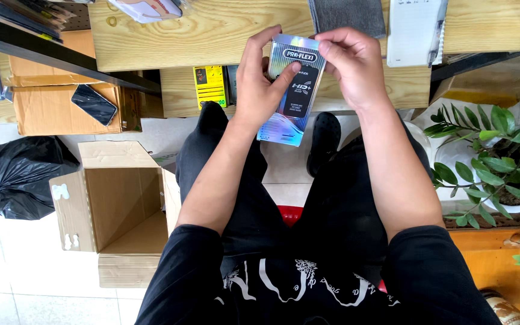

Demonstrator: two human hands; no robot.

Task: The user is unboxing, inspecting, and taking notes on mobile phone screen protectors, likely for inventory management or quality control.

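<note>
An open cardboard box (115, 201) stood on the floor left of the knees, a black rubbish bag (16, 174) beyond it, and a potted plant (501, 156) crowded the right side. Both hands held a slim holographic retail package (293, 90) with a black centre panel above the lap, before the wooden table (212, 36). The left hand (260, 84) gripped its side, thumb across the front; the right hand (350, 60) pinched its top corner. A yellow package (210, 85) sat below the table edge.

Packet (293, 90) between left hand (260, 84) and right hand (350, 60), above the lap, before the bench (212, 30). Open carton (115, 204) on the floor at left, bag (19, 174) beyond it; plant (495, 162) at right. Phone (94, 104) on box (55, 108) under the bench.
</note>
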